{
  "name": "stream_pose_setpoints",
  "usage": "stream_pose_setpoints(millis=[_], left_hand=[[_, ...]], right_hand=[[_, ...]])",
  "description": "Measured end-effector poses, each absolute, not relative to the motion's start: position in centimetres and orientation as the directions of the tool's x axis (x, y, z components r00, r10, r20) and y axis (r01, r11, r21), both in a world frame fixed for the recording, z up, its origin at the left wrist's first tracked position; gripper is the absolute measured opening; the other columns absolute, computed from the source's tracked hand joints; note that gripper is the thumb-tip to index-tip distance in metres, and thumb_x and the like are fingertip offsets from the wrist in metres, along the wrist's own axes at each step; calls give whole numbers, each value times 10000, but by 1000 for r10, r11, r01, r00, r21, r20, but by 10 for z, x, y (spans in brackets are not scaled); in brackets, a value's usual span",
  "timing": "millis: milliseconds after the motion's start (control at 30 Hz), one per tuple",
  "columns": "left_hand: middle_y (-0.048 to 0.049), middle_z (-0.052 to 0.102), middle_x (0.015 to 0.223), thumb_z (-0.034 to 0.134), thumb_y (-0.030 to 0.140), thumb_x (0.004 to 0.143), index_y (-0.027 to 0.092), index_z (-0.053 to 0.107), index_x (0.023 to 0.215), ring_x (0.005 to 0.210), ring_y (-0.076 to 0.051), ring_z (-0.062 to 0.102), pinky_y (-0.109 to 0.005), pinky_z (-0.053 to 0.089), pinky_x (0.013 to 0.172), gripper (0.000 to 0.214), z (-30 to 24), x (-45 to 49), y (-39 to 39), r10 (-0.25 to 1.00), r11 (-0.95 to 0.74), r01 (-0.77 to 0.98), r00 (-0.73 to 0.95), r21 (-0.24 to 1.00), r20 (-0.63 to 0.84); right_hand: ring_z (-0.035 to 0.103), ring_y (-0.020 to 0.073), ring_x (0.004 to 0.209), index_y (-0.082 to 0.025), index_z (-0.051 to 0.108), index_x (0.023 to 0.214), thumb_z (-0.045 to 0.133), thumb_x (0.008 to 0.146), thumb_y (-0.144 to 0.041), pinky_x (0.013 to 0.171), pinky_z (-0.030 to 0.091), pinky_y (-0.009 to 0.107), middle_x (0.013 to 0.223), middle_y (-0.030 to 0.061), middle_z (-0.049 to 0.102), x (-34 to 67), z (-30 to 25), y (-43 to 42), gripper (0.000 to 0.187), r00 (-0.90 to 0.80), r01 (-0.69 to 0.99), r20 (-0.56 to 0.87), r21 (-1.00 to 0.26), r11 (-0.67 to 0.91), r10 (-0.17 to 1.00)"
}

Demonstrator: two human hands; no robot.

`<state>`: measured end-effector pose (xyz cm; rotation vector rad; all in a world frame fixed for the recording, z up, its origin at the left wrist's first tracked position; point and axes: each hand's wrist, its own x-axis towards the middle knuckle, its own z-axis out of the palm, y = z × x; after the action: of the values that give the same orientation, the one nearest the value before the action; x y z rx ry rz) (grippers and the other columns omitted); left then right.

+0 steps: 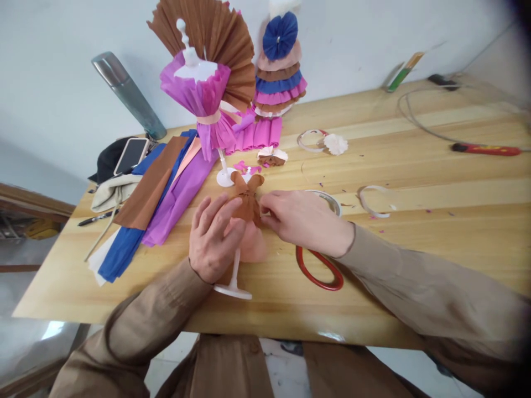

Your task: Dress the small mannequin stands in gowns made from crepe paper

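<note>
A small white mannequin stand [233,284] lies tilted toward me on the wooden table [415,182], dressed in brown crepe paper [248,196] over a peach paper skirt [253,243]. My left hand [213,237] wraps its fingers round the figure's left side and skirt. My right hand [301,218] pinches the brown paper at the figure's right side. Red-handled scissors [319,273] lie under my right wrist.
Folded crepe sheets in brown, blue, purple and white [153,204] lie at the left. A dressed pink mannequin with a brown fan [203,88] and a layered paper dress [280,77] stand behind. A tape roll [332,200], phone [131,155], steel flask [128,91] and red-handled tool [485,149] also sit here.
</note>
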<state>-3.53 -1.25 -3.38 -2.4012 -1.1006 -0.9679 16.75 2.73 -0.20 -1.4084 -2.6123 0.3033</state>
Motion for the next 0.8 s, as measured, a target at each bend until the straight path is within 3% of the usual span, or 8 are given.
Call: stream_pose_setpoints(millis=[200, 300, 433, 633, 800], left_hand=[[-49, 663, 1242, 615, 145, 862, 218, 623, 808, 1271, -219, 527, -466, 425, 1079, 91, -38, -35, -9, 519, -634, 770, 490, -70, 701], [-41, 662, 1242, 602, 161, 868, 209, 624, 748, 1260, -216, 529, -454, 420, 1084, 131, -41, -35, -6, 550, -630, 775, 485, -43, 680], [-63, 660, 1221, 576, 167, 866, 203, 641, 745, 1237, -215, 532, -434, 444, 1062, 142, -40, -36, -4, 574, -637, 770, 454, 24, 681], [-54, 650, 1245, 584, 227, 869, 215, 665, 761, 1228, -231, 536, -440, 480, 1002, 135, -37, -35, -2, 676, -601, 787, 407, 138, 614], [-62, 621, 1308, 603, 258, 877, 240, 686, 922, 1290, -245, 497, -485, 413, 1066, 96, -41, -35, 0, 692, -567, 812, 379, 139, 614]], right_hand=[[574, 176, 736, -167, 579, 1006, 533, 899, -278, 562, 258, 290, 928, 71, 654, 159, -6, 25, 160, -579, 724, 141, -364, 586, 803], [564, 174, 766, -162, 605, 913, 473, 904, -209, 600, 300, 286, 917, 77, 633, 154, -12, 29, 140, -576, 684, 194, -417, 598, 794], [532, 148, 718, -165, 610, 780, 525, 807, -140, 636, 340, 273, 794, 36, 607, 155, -16, 39, 93, -494, 596, 250, -600, 534, 832], [468, 108, 570, -182, 583, 658, 592, 736, -160, 577, 339, 266, 611, -25, 550, 156, -16, 49, 82, -341, 468, 160, -826, 314, 926], [485, 115, 546, -186, 592, 641, 605, 722, -167, 556, 356, 283, 584, -19, 560, 155, -22, 52, 85, -299, 346, 82, -919, 188, 951]])
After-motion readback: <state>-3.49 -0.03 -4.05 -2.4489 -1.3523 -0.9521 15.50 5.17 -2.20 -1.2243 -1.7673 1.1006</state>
